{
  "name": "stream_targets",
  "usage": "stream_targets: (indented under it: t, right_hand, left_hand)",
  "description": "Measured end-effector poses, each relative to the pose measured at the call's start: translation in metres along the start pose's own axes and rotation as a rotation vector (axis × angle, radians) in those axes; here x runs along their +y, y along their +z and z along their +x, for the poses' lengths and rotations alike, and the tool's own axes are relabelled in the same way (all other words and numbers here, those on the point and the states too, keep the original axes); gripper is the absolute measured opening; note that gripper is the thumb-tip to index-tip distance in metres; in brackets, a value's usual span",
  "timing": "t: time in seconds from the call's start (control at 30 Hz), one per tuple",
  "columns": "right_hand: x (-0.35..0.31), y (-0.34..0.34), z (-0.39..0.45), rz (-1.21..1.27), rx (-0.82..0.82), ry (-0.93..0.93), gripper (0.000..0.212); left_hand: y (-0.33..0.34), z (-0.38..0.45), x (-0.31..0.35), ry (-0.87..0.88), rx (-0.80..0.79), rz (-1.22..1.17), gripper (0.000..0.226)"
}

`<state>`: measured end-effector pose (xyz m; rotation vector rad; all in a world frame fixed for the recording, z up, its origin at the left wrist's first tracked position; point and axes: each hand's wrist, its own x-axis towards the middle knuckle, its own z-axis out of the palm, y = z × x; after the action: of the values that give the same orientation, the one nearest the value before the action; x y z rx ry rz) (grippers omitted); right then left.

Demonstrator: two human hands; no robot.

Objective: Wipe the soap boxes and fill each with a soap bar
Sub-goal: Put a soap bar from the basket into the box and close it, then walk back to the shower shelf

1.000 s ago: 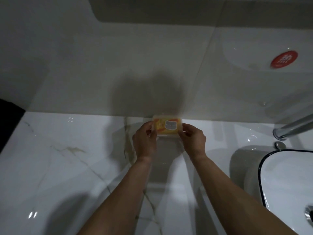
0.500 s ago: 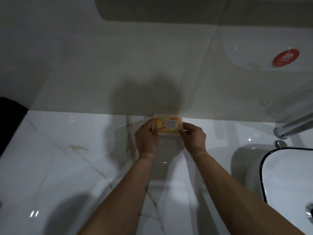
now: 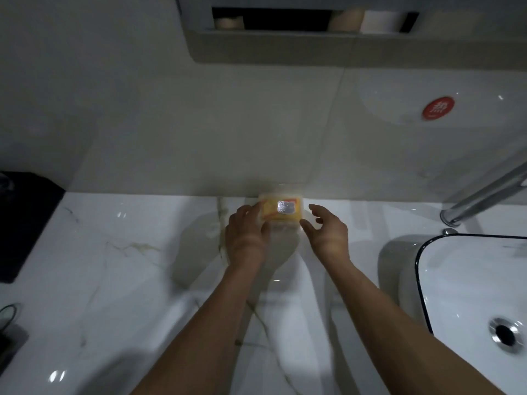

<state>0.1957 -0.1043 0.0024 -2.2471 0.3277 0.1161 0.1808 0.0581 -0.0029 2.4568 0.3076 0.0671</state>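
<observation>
- Both hands are reaching forward over the white marbled table [image 3: 108,280] toward the soap box [image 3: 281,208], which is sitting at the table's rear edge, against the tiled wall [image 3: 199,132].
- Left hand [image 3: 246,236]: fingers are lying along the left end of the soap box and touching it; whether they are actually gripping it cannot be told, because the frame is blurred at that point.
- Right hand [image 3: 328,232]: fingers are spread and loosely curved, holding nothing. The fingertips are hovering just beside the right end of the soap box, and the thumb is pointing at its near right corner; contact there cannot be confirmed.
- Soap box: a translucent case is showing a yellow-orange content with a pale, glossy label on top. It is lying flat on the table, long side parallel to the wall.
- Wash basin [image 3: 467,283]: a white bowl with a dark rim is standing on the table to the right, well apart from the soap box; a metal drain [image 3: 505,334] is showing in its floor.
- Chrome faucet [image 3: 484,195] is angling in from the right edge, behind the basin.
- Red round sticker [image 3: 438,108] is sitting on the wall, upper right.
- Recessed shelf [image 3: 313,21] is running along the top of the wall, holding pale items too blurred to identify.
- Dark object [image 3: 25,220] is occupying the table's left edge.
</observation>
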Motion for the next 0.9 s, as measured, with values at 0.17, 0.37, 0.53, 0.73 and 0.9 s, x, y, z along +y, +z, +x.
stream_targets:
  t: [0.17, 0.37, 0.53, 0.73, 0.9]
  right_hand:
    - [-0.020, -0.022, -0.046, -0.096, 0.026, -0.114, 0.050]
    - [-0.046, -0.047, -0.110, -0.163, 0.035, -0.187, 0.053]
    - [-0.055, -0.061, -0.154, -0.136, 0.072, -0.235, 0.052]
    - [-0.056, -0.082, -0.186, -0.098, 0.074, -0.292, 0.053]
    - [-0.039, -0.122, -0.209, -0.047, 0.116, -0.324, 0.052]
  left_hand:
    - [-0.026, -0.032, 0.009, 0.089, 0.005, 0.165, 0.051]
    - [-0.064, -0.077, 0.024, 0.205, 0.060, 0.190, 0.048]
    - [-0.091, -0.117, 0.028, 0.196, 0.142, 0.132, 0.046]
    - [-0.112, -0.154, 0.036, 0.170, 0.178, 0.143, 0.047]
    - [-0.108, -0.185, 0.065, 0.177, 0.186, 0.179, 0.050]
